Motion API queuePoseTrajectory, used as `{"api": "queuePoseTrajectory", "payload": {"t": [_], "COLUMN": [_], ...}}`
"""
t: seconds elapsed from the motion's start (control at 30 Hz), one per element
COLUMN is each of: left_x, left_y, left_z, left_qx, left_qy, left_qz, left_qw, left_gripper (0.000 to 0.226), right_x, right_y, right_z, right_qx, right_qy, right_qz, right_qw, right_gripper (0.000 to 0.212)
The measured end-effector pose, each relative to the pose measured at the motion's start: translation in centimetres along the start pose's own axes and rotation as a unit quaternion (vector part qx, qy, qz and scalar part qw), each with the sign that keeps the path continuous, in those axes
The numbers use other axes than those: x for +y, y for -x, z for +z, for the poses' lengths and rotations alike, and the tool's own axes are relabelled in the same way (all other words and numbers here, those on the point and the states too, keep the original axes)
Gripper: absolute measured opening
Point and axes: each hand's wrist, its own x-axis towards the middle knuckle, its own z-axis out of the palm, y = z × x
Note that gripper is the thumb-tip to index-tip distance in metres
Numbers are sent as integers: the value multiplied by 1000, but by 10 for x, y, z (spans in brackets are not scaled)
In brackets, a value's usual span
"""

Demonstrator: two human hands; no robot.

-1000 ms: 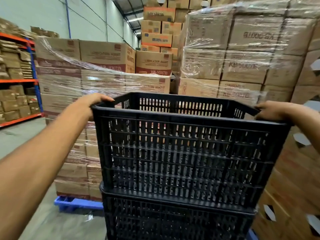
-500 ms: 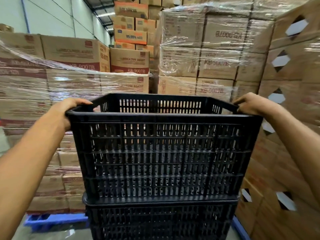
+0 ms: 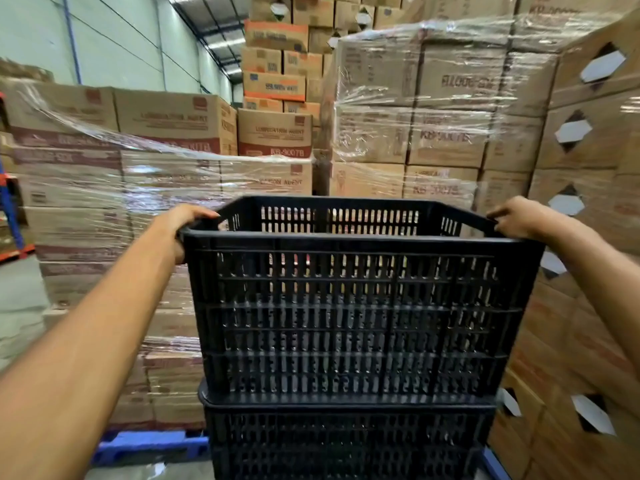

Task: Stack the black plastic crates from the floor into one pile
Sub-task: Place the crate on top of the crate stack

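A black slotted plastic crate [image 3: 353, 317] fills the middle of the view, sitting on top of a second black crate [image 3: 346, 445] whose rim shows just beneath it. My left hand [image 3: 185, 225] is curled over the top crate's left rim near the far corner. My right hand [image 3: 516, 216] grips the right rim near its far corner. The top crate is empty inside. The bottom of the pile is cut off by the frame.
Shrink-wrapped stacks of cardboard boxes [image 3: 145, 188] on a blue pallet [image 3: 149, 445] stand left of the crates. More wrapped boxes [image 3: 433, 126] rise behind, and a wall of boxes [image 3: 588, 271] stands close on the right. Grey floor [image 3: 17, 306] lies at far left.
The view has shifted and the crate sits a little more centred over the lower one. Both hands keep the same grip on the rim.
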Motion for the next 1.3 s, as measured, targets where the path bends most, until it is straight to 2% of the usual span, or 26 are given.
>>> {"api": "queuePoseTrajectory", "payload": {"t": [0.03, 0.1, 0.13, 0.2, 0.23, 0.3, 0.37, 0.43, 0.5, 0.57, 0.63, 0.8, 0.9, 1.0, 1.17, 1.3], "left_x": [1, 7, 9, 20, 25, 32, 34, 34, 33, 32, 29, 33, 34, 34, 38, 51], "left_y": [-1, 3, 1, -2, -5, -13, -19, -25, -31, -33, -36, -44, -54, -67, -101, -125], "left_z": [0, 1, 0, -1, -1, 0, 2, 3, 5, 6, 5, 4, 8, 9, 14, 23], "left_qx": [7, 68, 114, 155, 141, 86, 48, 27, 4, -12, -8, -43, -25, -46, -44, -58], "left_qy": [-20, -100, -178, -356, -435, -537, -590, -621, -603, -529, -492, -538, -546, -522, -537, -594], "left_qz": [6, 50, 89, 169, 182, 179, 160, 152, 146, 137, 139, 149, 184, 158, 135, 128], "left_qw": [1000, 991, 973, 906, 870, 820, 790, 768, 784, 837, 859, 829, 817, 837, 832, 792], "left_gripper": [15, 10, 10, 11, 15, 26, 32, 38, 40, 40, 41, 46, 47, 47, 50, 56], "right_x": [-1, -4, -3, -3, -2, -4, -6, -7, -2, 3, 4, 5, 6, 4, 2, -5], "right_y": [-1, -5, -5, -6, -7, -9, -12, -15, -19, -22, -21, -20, -27, -41, -97, -140], "right_z": [0, 0, 0, -2, -4, -6, -6, -3, 1, 0, -1, 0, -6, -2, 19, 36], "right_qx": [-2, -12, -25, -63, -87, -143, -174, -170, -152, -135, -132, -162, -205, -240, -201, -203], "right_qy": [6, 12, 27, 74, 92, 91, 89, 91, 80, 69, 57, 21, 15, -6, 16, 18], "right_qz": [-3, -10, -14, -22, -28, -39, -55, -66, -73, -75, -67, -70, -80, -98, -113, -123], "right_qw": [1000, 1000, 999, 995, 992, 985, 979, 979, 982, 986, 987, 984, 975, 966, 973, 971], "right_gripper": [39, 39, 40, 44, 49, 59, 63, 64, 64, 61, 60, 67, 63, 60, 74, 79]}}
